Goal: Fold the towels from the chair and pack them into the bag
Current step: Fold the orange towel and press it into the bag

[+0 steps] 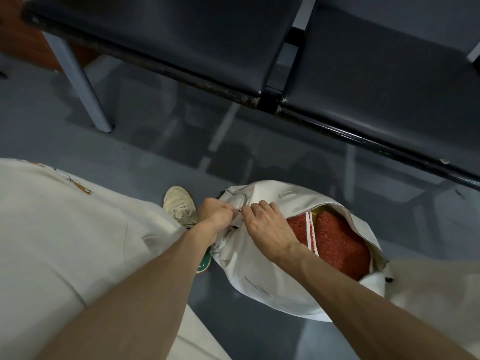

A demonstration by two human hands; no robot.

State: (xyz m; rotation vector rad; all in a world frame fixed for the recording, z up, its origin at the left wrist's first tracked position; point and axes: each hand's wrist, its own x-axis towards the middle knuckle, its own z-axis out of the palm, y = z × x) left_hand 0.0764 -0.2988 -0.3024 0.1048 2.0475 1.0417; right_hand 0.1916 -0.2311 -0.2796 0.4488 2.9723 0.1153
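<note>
A cream fabric bag stands on the floor below the chairs, its zipper open along the top. Inside lies a folded rust-red towel with a white patterned stripe; a sliver of yellow shows behind it. My left hand grips the bag's fabric at the left end of the zipper. My right hand pinches something small at the zipper's end, right beside the left hand, fingers curled. The black chair seats above hold no towels in view.
Two joined black padded seats on a dark rail span the top. A grey metal leg stands at upper left. My pale trousers and a beige sneaker are beside the bag. Grey glossy floor lies around.
</note>
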